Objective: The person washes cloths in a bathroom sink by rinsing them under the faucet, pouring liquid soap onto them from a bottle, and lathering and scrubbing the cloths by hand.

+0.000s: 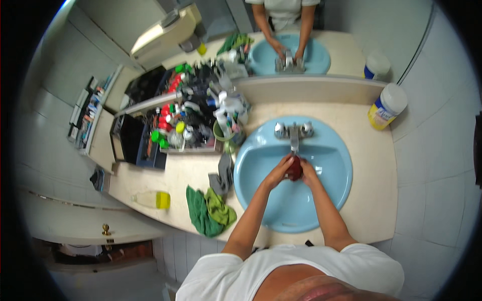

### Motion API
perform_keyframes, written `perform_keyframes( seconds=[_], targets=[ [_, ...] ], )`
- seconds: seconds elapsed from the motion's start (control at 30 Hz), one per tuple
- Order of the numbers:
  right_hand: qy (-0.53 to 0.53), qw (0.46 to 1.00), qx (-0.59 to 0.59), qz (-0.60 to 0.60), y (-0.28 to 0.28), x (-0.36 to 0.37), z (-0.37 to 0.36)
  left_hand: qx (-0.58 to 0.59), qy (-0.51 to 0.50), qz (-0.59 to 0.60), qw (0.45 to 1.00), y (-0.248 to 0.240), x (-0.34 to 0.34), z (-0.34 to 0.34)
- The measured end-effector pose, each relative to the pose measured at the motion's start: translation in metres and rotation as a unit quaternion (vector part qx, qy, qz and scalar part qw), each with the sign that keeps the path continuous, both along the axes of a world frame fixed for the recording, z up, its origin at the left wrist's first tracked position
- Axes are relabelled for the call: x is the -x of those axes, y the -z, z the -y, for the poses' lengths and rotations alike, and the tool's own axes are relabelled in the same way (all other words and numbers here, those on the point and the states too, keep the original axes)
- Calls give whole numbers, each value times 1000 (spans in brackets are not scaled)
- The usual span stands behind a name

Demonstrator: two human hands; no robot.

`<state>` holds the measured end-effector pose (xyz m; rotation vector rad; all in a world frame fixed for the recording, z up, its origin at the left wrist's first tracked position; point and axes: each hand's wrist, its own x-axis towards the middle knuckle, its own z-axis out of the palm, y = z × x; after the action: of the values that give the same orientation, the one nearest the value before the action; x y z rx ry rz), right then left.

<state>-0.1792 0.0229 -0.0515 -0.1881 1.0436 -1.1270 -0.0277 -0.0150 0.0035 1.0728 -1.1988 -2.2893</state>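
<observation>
Both my hands are over the light blue sink [346,173], just below the spout of the chrome faucet [294,133]. Between them is a dark red, rounded thing [295,170]; its exact kind does not show. My left hand [277,173] wraps its left side, fingers reaching up toward the spout. Against the right side, my right hand [308,170] has its fingers curled, partly hidden by the red thing. Whether water is running I cannot make out.
Left of the sink lie a grey cloth [222,176], a dark green cloth [200,215], a lighter green cloth [220,207] and a bottle of yellow liquid [159,200]. Behind them stand a tray of bottles [193,146] and a green mug [220,133]. A white-lidded canister [387,106] stands back right.
</observation>
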Motion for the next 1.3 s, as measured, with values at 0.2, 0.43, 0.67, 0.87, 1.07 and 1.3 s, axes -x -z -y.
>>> perform_keyframes(
  seconds=[0.2,0.43,0.67,0.87,1.07,1.3],
  targets=[
    [89,975,86,-182,70,18,3,366,220,340,838,-24,-16,10],
    [127,990,49,-21,57,20,9,81,96,11,992,-89,-26,5],
    [34,963,165,-209,24,5,15,-78,-191,145,968,26,19,-7],
    [54,964,205,-163,1,0,2,-186,-155,-131,961,82,37,7],
    [131,976,167,-43,3,-4,5,-208,-160,-154,953,89,44,12],
    [158,978,-27,-136,3,2,13,287,-343,214,868,75,82,23]
  ],
)
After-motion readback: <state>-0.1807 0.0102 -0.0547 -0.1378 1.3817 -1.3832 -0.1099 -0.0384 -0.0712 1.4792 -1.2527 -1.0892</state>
